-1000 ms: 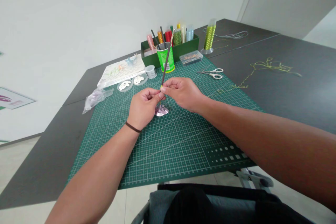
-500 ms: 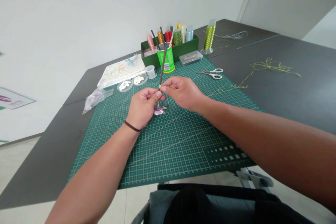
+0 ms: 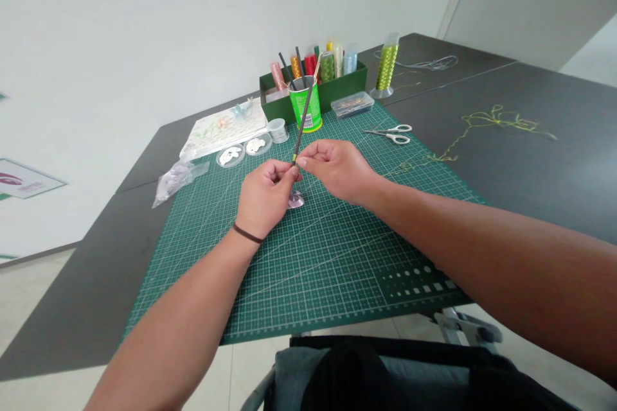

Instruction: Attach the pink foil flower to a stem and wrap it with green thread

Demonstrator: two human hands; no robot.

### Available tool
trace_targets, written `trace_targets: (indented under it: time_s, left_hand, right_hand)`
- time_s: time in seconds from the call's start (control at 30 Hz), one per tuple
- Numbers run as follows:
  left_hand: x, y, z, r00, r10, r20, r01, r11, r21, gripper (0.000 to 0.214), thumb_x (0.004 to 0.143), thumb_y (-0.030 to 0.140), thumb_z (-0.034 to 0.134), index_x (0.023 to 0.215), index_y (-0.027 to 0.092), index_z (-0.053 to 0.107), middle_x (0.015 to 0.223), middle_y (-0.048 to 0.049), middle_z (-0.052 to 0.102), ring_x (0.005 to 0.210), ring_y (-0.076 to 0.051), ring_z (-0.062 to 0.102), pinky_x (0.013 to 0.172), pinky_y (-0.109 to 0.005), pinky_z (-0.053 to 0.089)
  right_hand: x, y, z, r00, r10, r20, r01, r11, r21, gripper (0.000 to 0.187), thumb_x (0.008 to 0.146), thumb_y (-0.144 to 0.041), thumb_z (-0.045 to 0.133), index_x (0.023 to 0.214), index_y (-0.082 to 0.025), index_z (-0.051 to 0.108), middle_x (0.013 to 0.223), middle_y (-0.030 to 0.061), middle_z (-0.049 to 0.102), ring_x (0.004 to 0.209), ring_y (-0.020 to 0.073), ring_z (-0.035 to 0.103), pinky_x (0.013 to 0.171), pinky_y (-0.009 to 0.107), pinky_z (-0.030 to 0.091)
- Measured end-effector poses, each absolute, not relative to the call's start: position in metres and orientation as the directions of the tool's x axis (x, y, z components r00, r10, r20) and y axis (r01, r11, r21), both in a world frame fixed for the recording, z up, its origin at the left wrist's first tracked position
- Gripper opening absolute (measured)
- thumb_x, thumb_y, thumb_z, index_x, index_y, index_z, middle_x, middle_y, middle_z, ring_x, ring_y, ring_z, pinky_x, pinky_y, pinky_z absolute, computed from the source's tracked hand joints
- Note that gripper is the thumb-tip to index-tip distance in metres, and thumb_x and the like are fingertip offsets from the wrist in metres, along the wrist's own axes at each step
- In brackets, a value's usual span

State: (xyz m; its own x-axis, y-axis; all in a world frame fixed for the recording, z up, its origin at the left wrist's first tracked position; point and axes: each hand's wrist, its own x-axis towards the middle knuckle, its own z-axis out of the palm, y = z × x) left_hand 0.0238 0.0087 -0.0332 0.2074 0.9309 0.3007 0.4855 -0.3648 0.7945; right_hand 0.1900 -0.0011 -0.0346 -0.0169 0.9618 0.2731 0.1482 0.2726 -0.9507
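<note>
My left hand [image 3: 263, 196] and my right hand [image 3: 335, 167] meet over a green cutting mat [image 3: 308, 250]. Both pinch a thin dark stick [image 3: 303, 121] that leans up and away from me. A yellow-green thread wraps the stick right at my fingertips. At the stick's lower end a small pale purple flower piece [image 3: 295, 200] peeks out below my left fingers, close to the mat. My left wrist wears a dark band.
Behind stand a green cup [image 3: 307, 106] with tools, a dark green box [image 3: 313, 87] of thread spools, a yellow-green spool [image 3: 385, 67], a clear case [image 3: 351, 104], scissors [image 3: 393, 134], small dishes [image 3: 243, 151], a plastic bag [image 3: 178, 176] and loose thread [image 3: 486, 122].
The stick has tipped slightly to the right and the flower piece has slid further behind my left hand. Both hands hold their pinch in nearly the same place.
</note>
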Motion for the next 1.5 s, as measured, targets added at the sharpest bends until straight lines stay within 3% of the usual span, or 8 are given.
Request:
trace_targets:
  time_s: [0.23, 0.43, 0.63, 0.9, 1.1, 1.3, 1.4, 1.5]
  left_hand:
    - [0.0255, 0.0077, -0.0319, 0.230, 0.954, 0.191, 0.326, -0.261, 0.909, 0.021, 0.087, 0.039, 0.070, 0.087, 0.019, 0.073, 0.080, -0.0040, 0.078, 0.047, -0.009, 0.054, 0.045, -0.023, 0.039]
    - [0.0248, 0.0095, -0.0338, 0.263, 0.954, 0.146, 0.168, -0.194, 0.966, 0.025, 0.082, 0.042, 0.076, 0.086, 0.017, 0.073, 0.081, -0.0057, 0.079, 0.058, -0.012, 0.062, 0.050, -0.023, 0.044]
    - [0.0245, 0.0108, -0.0320, 0.309, 0.945, 0.109, 0.135, -0.157, 0.978, 0.031, 0.080, 0.047, 0.079, 0.084, 0.017, 0.073, 0.078, -0.0051, 0.078, 0.055, -0.010, 0.059, 0.050, -0.022, 0.044]
    - [0.0219, 0.0145, -0.0346, 0.380, 0.921, 0.089, 0.075, -0.126, 0.989, 0.030, 0.081, 0.046, 0.078, 0.084, 0.017, 0.072, 0.079, -0.0050, 0.077, 0.074, -0.016, 0.070, 0.062, -0.025, 0.051]
    - [0.0199, 0.0147, -0.0336, 0.421, 0.903, 0.087, 0.065, -0.126, 0.990, 0.030, 0.082, 0.046, 0.077, 0.082, 0.017, 0.071, 0.077, -0.0044, 0.076, 0.080, -0.017, 0.073, 0.069, -0.026, 0.054]
    - [0.0212, 0.0100, -0.0297, 0.407, 0.913, 0.018, 0.143, -0.082, 0.986, 0.037, 0.084, 0.051, 0.073, 0.093, 0.016, 0.071, 0.087, -0.0081, 0.079, 0.065, -0.014, 0.069, 0.051, -0.022, 0.048]
    - [0.0223, 0.0098, -0.0306, 0.346, 0.936, 0.066, 0.216, -0.148, 0.965, 0.042, 0.082, 0.052, 0.076, 0.103, 0.016, 0.069, 0.085, -0.0075, 0.079, 0.062, -0.014, 0.069, 0.049, -0.021, 0.047]
    - [0.0230, 0.0109, -0.0331, 0.288, 0.950, 0.118, 0.284, -0.202, 0.937, 0.036, 0.082, 0.048, 0.078, 0.096, 0.017, 0.067, 0.084, -0.0072, 0.080, 0.060, -0.013, 0.068, 0.047, -0.021, 0.046]
  right_hand:
    - [0.1895, -0.0009, -0.0340, -0.022, 0.970, 0.241, 0.092, 0.242, -0.966, 0.010, 0.089, -0.020, 0.066, 0.079, -0.017, 0.067, 0.062, -0.0019, 0.064, 0.057, 0.0111, 0.057, 0.056, 0.025, 0.045]
    - [0.1884, -0.0009, -0.0315, 0.006, 0.977, 0.212, 0.076, 0.211, -0.975, 0.009, 0.088, -0.016, 0.067, 0.079, -0.017, 0.067, 0.065, -0.0016, 0.066, 0.057, 0.0099, 0.057, 0.053, 0.023, 0.044]
    - [0.1886, -0.0003, -0.0324, 0.012, 0.981, 0.193, 0.075, 0.192, -0.979, 0.009, 0.089, -0.014, 0.067, 0.080, -0.016, 0.068, 0.061, -0.0029, 0.064, 0.051, 0.0073, 0.051, 0.047, 0.020, 0.039]
    - [0.1862, 0.0003, -0.0316, -0.021, 0.991, 0.134, -0.079, 0.132, -0.988, 0.014, 0.089, -0.010, 0.066, 0.077, -0.017, 0.066, 0.061, -0.0034, 0.065, 0.055, 0.0080, 0.058, 0.054, 0.020, 0.047]
    - [0.1860, 0.0022, -0.0352, -0.124, 0.980, 0.154, -0.158, 0.134, -0.978, 0.016, 0.091, -0.009, 0.063, 0.079, -0.017, 0.065, 0.057, -0.0042, 0.065, 0.055, 0.0081, 0.060, 0.057, 0.020, 0.050]
    - [0.1874, 0.0027, -0.0351, -0.067, 0.986, 0.155, -0.073, 0.151, -0.986, 0.011, 0.089, -0.010, 0.067, 0.080, -0.017, 0.065, 0.057, -0.0040, 0.064, 0.052, 0.0080, 0.058, 0.050, 0.020, 0.046]
    - [0.1876, 0.0028, -0.0344, -0.059, 0.989, 0.137, -0.044, 0.134, -0.990, 0.011, 0.088, -0.010, 0.067, 0.080, -0.017, 0.065, 0.059, -0.0031, 0.065, 0.056, 0.0105, 0.062, 0.052, 0.021, 0.048]
    - [0.1881, 0.0039, -0.0363, -0.059, 0.986, 0.154, -0.025, 0.153, -0.988, 0.011, 0.088, -0.010, 0.067, 0.080, -0.017, 0.065, 0.063, -0.0007, 0.069, 0.063, 0.0128, 0.068, 0.058, 0.023, 0.052]
